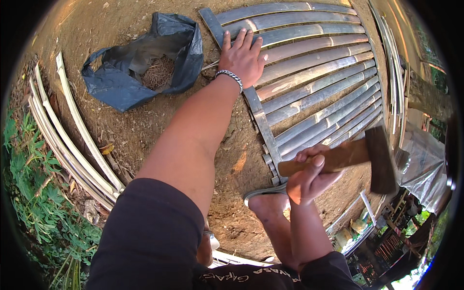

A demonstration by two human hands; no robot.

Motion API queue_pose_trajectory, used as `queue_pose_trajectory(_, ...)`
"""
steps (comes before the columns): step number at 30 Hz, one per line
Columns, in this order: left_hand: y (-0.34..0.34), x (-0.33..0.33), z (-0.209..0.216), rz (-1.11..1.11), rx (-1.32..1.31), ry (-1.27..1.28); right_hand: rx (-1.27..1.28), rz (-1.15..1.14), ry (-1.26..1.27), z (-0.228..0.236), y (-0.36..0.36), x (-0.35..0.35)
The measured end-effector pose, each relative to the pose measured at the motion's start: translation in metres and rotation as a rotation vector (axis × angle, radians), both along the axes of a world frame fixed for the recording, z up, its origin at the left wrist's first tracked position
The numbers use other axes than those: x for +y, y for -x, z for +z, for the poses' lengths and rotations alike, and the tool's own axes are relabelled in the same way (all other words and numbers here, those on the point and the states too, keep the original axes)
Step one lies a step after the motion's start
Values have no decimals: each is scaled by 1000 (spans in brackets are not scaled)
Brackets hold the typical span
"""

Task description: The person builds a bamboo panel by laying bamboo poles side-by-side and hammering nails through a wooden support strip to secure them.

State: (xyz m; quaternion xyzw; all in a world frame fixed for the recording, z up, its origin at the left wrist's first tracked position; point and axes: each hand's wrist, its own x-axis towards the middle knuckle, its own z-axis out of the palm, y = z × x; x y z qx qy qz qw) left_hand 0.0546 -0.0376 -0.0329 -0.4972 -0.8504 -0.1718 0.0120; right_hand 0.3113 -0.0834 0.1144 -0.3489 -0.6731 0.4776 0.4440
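My left hand (243, 57) lies flat with fingers spread on the upper end of a slatted bamboo panel (309, 60). It rests over the slat ends near the panel's left crosspiece (261, 118). A chain bracelet (231, 77) circles that wrist. My right hand (314, 181) is wrapped round the wooden handle of a hammer (350, 157), raised above the panel's lower right part. The hammer's dark, blocky head (380, 159) points to the right. Whether my left fingers pin a nail cannot be made out.
An open black plastic bag (123, 89) holding a heap of brownish nails (158, 73) sits on the dirt, left of the panel. Long pale bamboo strips (79, 116) lie further left beside green plants (36, 179). More strips (392, 72) and a grey sheet (425, 164) are at right.
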Motion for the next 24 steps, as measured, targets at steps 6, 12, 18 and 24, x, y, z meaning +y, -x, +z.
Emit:
queue_pose_trajectory(6, -8, 0, -3, -17, -42, -28, -1265, 105, 372, -10, -11, -19)
queue_pose_trajectory(12, 1, -2, -6, -19, -4, -81, -93, -32, 31, -3, -1, -11)
queue_pose_trajectory(18, -2, 2, -3, -29, -4, -97, -926, 110, 56, -69, -38, -44)
queue_pose_trajectory(24, -1, -1, -3, -27, -12, -64, -913, 183, 68, -70, -25, -44)
